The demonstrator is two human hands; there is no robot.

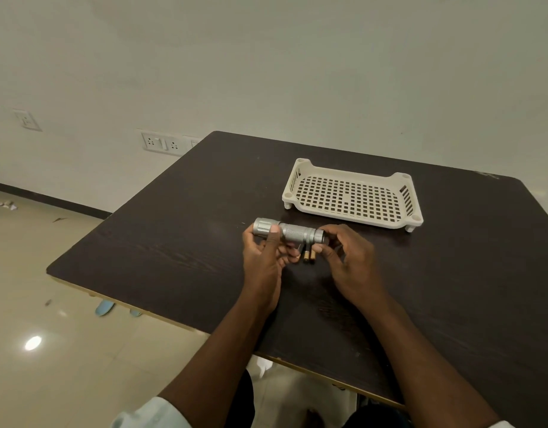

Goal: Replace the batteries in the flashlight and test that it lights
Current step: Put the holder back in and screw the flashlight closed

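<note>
Hands (300,251) partly hide the flashlight (289,231) and batteries (309,256).

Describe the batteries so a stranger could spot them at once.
Start at the dark table and find the silver flashlight held between the left hand and right hand. Just below it lie the batteries, two small gold-and-black cylinders, far smaller than the white tray behind.
</note>
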